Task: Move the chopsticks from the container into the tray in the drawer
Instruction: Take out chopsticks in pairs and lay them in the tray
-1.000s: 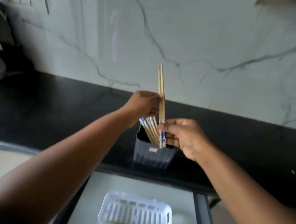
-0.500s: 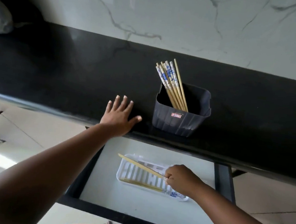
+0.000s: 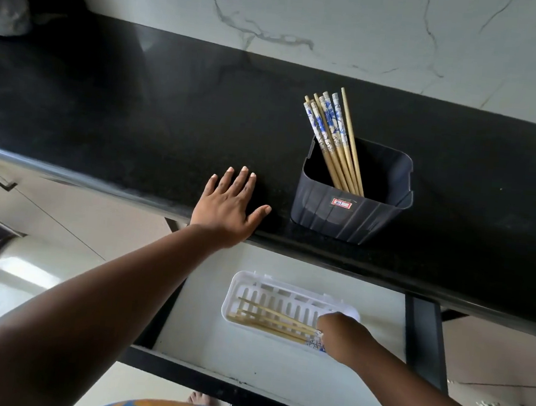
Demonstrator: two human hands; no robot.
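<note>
Right hand [image 3: 343, 337] in the white tray [image 3: 236, 285], fingers curled at the patterned ends of the laid chopsticks [image 3: 273, 322], grip unclear; left hand [image 3: 227, 204] flat, fingers apart, on bench [image 3: 122, 107]; risk: withdrawing may drag sticks askew, six or so remain in container [image 3: 351, 211].

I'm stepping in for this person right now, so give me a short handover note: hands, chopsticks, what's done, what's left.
Left hand: open, flat on the black counter.
Right hand: in the white tray in the open drawer, at the patterned ends of the chopsticks in the tray; grip not visible.
Done: several chopsticks lie in the tray.
Left: a bunch of chopsticks in the container leans in the dark container on the counter.
</note>
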